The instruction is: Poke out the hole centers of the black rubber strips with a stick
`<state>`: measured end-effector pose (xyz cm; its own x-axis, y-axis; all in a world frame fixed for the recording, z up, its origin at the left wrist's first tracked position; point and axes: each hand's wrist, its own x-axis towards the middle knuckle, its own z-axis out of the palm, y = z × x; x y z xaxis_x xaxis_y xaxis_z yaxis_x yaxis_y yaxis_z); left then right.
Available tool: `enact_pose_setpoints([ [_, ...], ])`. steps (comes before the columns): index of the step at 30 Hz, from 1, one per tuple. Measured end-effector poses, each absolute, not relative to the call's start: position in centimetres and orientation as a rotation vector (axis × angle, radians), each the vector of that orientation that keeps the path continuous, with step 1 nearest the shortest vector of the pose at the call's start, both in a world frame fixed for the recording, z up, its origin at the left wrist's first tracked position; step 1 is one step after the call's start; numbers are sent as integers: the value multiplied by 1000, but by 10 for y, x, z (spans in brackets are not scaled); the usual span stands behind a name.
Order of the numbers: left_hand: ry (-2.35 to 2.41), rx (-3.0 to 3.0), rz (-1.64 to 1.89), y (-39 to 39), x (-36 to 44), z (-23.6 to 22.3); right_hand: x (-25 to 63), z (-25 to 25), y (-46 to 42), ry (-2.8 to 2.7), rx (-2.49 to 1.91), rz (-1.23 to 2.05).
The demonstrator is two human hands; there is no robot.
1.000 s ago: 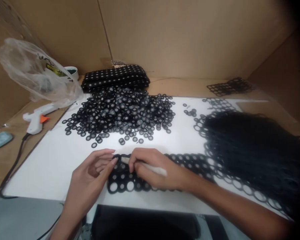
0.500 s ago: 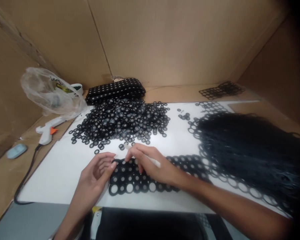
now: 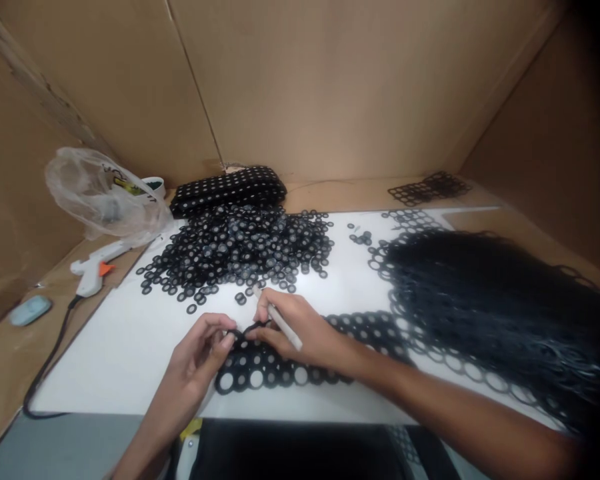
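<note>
On the board (image 3: 100, 380): a strip (image 3: 271, 378) near the front edge, a heap of rings (image 3: 230, 247) behind it, a pile of mesh (image 3: 480, 293) to the right. Behind the heap, a folded bundle (image 3: 230, 188). Left of the board, a glue gun (image 3: 90, 279), before a plastic bag (image 3: 103, 193).

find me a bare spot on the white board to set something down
Widest is the white board between the black cord and left hand. Another patch lies between the ring heap and dark netting, beyond the right hand. A thin strip borders the dotted mesh's near side. It's crowded around both hands and under the heap.
</note>
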<state>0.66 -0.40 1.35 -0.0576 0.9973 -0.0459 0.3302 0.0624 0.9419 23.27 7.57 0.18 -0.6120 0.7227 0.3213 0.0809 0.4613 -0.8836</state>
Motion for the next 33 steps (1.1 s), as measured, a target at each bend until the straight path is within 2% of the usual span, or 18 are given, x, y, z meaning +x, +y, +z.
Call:
enact_pose_setpoints([
  [6,1647,1626,868,8,10,4,235,6,72,-1905,-710,1212],
  [11,1705,1630,855,13,9,-5,244,18,72,-1585,-860,1479],
  [17,1795,1526,862,14,7,-6,254,20,76,-1679,-809,1739],
  [33,1756,1373,973,15,8,-8,254,20,72,-1812,-763,1746],
])
